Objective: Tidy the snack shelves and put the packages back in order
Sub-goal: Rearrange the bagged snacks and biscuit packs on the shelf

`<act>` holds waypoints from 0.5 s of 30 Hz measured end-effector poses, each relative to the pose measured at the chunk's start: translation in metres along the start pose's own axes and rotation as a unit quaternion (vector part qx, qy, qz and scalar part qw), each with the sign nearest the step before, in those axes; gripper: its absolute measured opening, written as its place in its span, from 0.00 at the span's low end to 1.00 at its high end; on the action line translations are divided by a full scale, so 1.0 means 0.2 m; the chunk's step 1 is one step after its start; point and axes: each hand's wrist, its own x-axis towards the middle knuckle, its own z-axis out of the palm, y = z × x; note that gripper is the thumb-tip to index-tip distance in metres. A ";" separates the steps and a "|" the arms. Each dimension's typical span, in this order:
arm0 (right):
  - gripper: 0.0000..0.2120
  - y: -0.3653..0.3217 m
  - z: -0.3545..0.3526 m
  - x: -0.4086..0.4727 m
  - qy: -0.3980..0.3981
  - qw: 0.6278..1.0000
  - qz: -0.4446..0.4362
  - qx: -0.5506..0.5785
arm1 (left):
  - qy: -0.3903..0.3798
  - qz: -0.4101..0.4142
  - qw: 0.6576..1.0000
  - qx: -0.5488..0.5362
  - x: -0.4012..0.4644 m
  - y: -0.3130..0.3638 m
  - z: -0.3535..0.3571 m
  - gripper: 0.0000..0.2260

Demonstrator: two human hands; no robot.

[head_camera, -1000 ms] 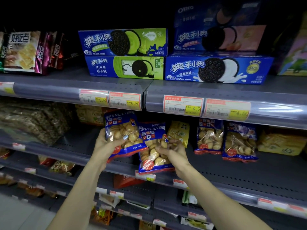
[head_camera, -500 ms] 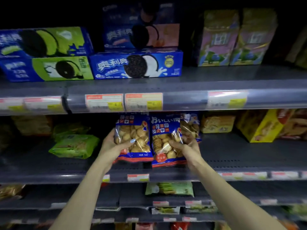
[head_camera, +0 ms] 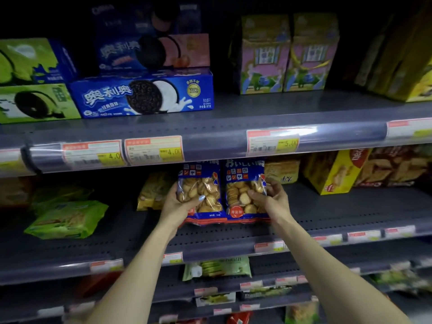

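Observation:
Two blue bags of round biscuits stand side by side on the middle shelf (head_camera: 327,216), their tops hidden behind the price rail. My left hand (head_camera: 178,203) grips the left biscuit bag (head_camera: 203,190) from its left side, thumb across the clear window. My right hand (head_camera: 271,198) holds the right biscuit bag (head_camera: 240,190) at its right edge. Both bags are upright and touch each other, with their bottom edges resting on the shelf.
Blue cookie boxes (head_camera: 142,94) and pink house-shaped cartons (head_camera: 289,54) stand on the upper shelf. A green packet (head_camera: 67,218) lies at the left of the middle shelf, a yellow bag (head_camera: 152,192) just left of my hands, yellow boxes (head_camera: 332,171) at right. Lower shelves hold more packets.
The view has swung to the right along the shelves. Both hands have carried the two biscuit bags rightward and set them upright together on the middle shelf.

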 end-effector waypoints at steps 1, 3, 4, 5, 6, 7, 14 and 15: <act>0.26 0.01 0.01 0.01 0.000 1.000 -0.004 -0.007 | 0.003 0.000 1.000 0.005 0.01 -0.01 0.00 0.24; 0.24 0.03 0.01 0.03 -0.003 1.000 -0.009 -0.018 | 0.005 -0.004 1.000 0.017 0.02 -0.04 0.00 0.25; 0.24 0.04 0.02 0.04 -0.005 1.000 -0.011 -0.024 | 0.004 -0.007 1.000 0.022 0.03 -0.06 0.00 0.25; 0.23 0.05 0.02 0.05 -0.004 0.999 -0.013 -0.030 | 0.004 -0.009 1.000 0.026 0.04 -0.08 -0.01 0.25; 0.23 0.05 0.02 0.05 -0.003 0.999 -0.016 -0.035 | 0.005 -0.011 0.999 0.031 0.05 -0.09 -0.01 0.26; 0.23 0.06 0.01 0.06 -0.001 0.999 -0.021 -0.038 | 0.007 -0.012 0.999 0.035 0.05 -0.10 -0.01 0.26; 0.24 0.08 0.05 0.13 0.035 0.997 -0.063 -0.032 | 0.026 0.034 0.996 0.079 0.16 -0.10 0.05 0.27; 0.24 0.08 0.06 0.14 0.038 0.996 -0.065 -0.044 | 0.026 0.038 0.995 0.088 0.17 -0.10 0.06 0.29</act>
